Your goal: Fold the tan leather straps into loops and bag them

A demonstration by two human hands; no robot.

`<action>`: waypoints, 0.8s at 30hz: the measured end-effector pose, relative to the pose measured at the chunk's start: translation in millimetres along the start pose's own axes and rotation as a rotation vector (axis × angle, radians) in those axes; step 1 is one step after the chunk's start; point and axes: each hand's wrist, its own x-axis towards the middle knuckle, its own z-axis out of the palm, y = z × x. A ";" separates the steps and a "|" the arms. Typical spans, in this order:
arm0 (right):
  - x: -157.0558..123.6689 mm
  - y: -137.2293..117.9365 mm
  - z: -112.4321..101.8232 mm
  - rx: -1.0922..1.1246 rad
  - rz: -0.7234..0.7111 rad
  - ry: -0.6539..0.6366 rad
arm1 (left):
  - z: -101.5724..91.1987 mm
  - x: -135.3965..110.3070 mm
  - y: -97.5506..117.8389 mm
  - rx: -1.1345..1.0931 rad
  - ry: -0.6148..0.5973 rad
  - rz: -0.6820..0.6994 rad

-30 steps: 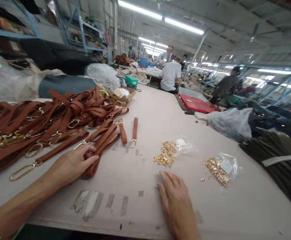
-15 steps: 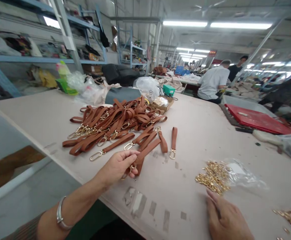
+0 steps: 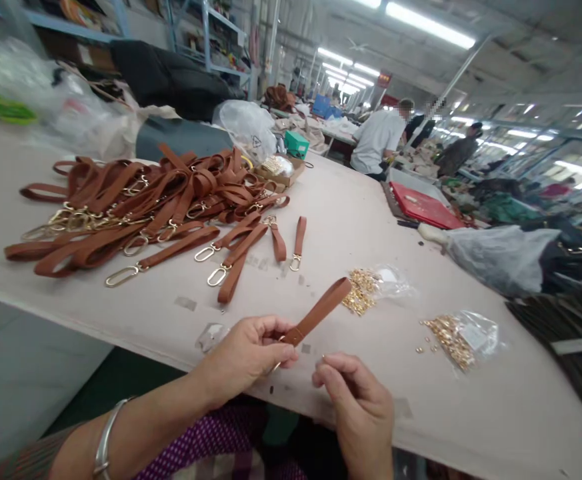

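My left hand (image 3: pixel 251 353) is closed on a brown leather wrist strap (image 3: pixel 321 312). The strap's loop points up and to the right, and its metal ring end is mostly hidden by my fingers. To the right of it, my right hand (image 3: pixel 363 407) is pinched, thumb against forefinger. A tiny glint shows at those fingertips, too small to name. Just beyond the strap's loop lies a pile of small gold metal fittings (image 3: pixel 361 293). Past my left hand, a big heap of brown looped straps (image 3: pixel 171 193) with gold oval rings spreads over the table.
A second pile of gold fittings (image 3: pixel 451 340) spills from a clear bag on the right. One strap (image 3: pixel 299 241) lies apart from the heap. At the back are a cardboard box (image 3: pixel 291 175) and a green box (image 3: pixel 297 143). Dark strips (image 3: pixel 571 340) lie at the right edge.
My left hand has brought the strap nearer the table's front edge, away from the heap. My right hand has come left from beside the gold fittings, now pinched near the strap. The view has turned right.
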 end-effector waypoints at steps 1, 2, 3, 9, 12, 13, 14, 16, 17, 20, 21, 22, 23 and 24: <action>-2.0 -1.5 1.6 0.041 0.008 -0.029 | 5.0 -0.2 -3.3 0.002 -0.037 0.001; -3.3 -1.9 2.4 0.071 0.021 -0.050 | 9.3 -0.5 -6.3 0.003 -0.074 0.005; -4.2 -1.7 2.4 0.089 0.039 -0.066 | 12.8 -1.0 -8.9 0.004 -0.106 0.011; -6.9 2.2 -2.3 0.070 0.120 -0.092 | 21.1 -3.4 -14.7 0.067 -0.169 0.051; -9.1 3.9 -3.0 0.067 0.146 -0.109 | 20.7 -3.5 -15.1 0.125 -0.168 0.068; -9.7 4.7 -2.9 0.070 0.146 -0.103 | 20.5 -3.6 -15.4 0.146 -0.167 0.074; -10.4 5.5 -2.5 0.074 0.145 -0.094 | 20.4 -3.9 -15.6 0.167 -0.167 0.080; -11.7 6.7 -1.0 0.090 0.156 -0.076 | 20.6 -5.0 -15.5 0.200 -0.166 0.089; -12.5 7.0 0.1 0.100 0.165 -0.071 | 20.9 -6.0 -15.2 0.227 -0.162 0.098; -15.3 6.2 4.1 0.115 0.180 -0.057 | 21.7 -9.4 -14.6 0.405 -0.118 0.167; -16.3 5.9 5.4 0.111 0.175 -0.049 | 21.6 -10.1 -15.1 0.478 -0.099 0.198; -17.0 5.7 6.6 0.104 0.168 -0.043 | 21.0 -10.4 -16.2 0.541 -0.082 0.227; -17.7 5.7 7.6 0.097 0.164 -0.035 | 20.2 -10.1 -17.9 0.585 -0.067 0.248; -18.2 6.1 8.3 0.093 0.161 -0.029 | 19.2 -9.2 -20.0 0.612 -0.059 0.265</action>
